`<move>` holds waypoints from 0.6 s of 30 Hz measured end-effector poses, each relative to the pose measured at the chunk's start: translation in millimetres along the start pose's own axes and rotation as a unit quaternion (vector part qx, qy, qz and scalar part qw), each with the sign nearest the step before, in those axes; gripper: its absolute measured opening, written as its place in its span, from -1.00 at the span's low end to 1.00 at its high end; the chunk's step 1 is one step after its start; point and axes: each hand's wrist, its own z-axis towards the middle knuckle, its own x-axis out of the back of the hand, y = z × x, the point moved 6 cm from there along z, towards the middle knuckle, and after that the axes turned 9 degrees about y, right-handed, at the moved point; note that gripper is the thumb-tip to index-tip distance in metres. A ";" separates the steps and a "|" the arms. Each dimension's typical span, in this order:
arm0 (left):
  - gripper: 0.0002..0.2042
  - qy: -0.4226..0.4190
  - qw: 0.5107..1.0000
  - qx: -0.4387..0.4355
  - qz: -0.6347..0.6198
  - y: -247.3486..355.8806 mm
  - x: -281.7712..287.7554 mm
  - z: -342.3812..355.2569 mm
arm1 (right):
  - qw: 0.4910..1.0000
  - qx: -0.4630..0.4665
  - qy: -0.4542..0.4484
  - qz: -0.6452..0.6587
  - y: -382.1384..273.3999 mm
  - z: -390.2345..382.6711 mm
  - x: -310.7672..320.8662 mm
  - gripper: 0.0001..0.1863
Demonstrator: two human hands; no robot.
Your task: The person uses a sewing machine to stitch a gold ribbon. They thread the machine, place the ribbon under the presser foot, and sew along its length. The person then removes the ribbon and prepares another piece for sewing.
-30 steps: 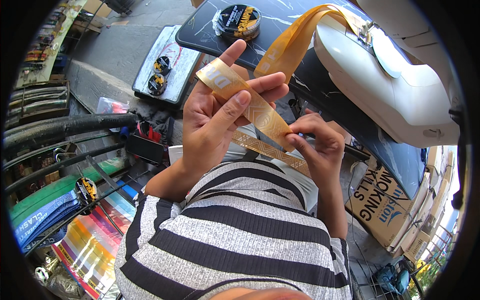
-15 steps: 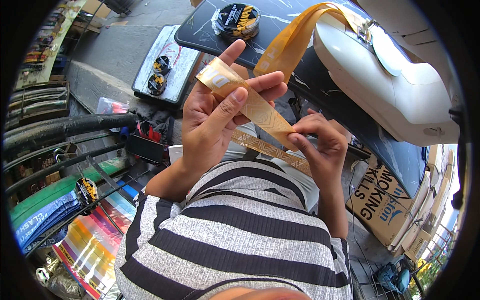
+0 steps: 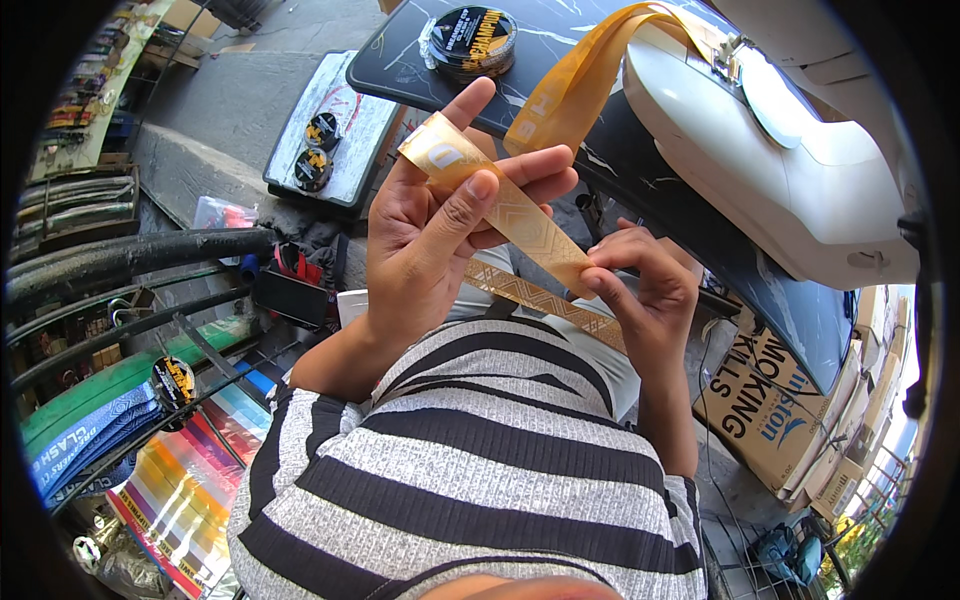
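A gold patterned ribbon [image 3: 520, 218] is stretched slantwise between my two hands in front of my striped shirt. My left hand [image 3: 425, 215] pinches its upper part under the thumb, the index finger pointing up and away. Lower down at the right, my right hand [image 3: 645, 280] grips the ribbon between thumb and fingertips. Another length of the same ribbon [image 3: 545, 298] runs below, across my lap. On the dark marbled table ahead, a wider yellow ribbon [image 3: 570, 100] loops down over the edge beside the white sewing machine [image 3: 750, 170].
Round black-and-gold medals [image 3: 470, 42] are stacked on the dark table [image 3: 400, 65]. Two more medals [image 3: 315, 168] lie on a white board [image 3: 335, 110] at the left. Blue ribbons [image 3: 95, 440] hang from a rack at lower left. A cardboard box [image 3: 765, 400] stands at the right.
The ribbon has shifted very slightly to the right in my left hand's grasp. Both hands keep hold of it, and the rest looks almost the same.
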 end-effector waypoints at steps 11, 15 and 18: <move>-0.43 0.012 1.000 0.007 0.000 -3.5 2.7 -0.2 | 1.000 -0.011 0.003 -0.003 1.1 -0.9 1.9 -0.94; -0.46 0.029 0.999 0.032 -0.027 -13.9 8.4 -1.8 | 0.999 -0.034 0.000 -0.002 0.9 -4.6 7.1 -0.95; -0.55 -0.027 0.981 0.164 0.096 -31.6 13.8 6.8 | 0.994 -0.053 0.014 0.093 -6.7 -3.5 11.5 -0.91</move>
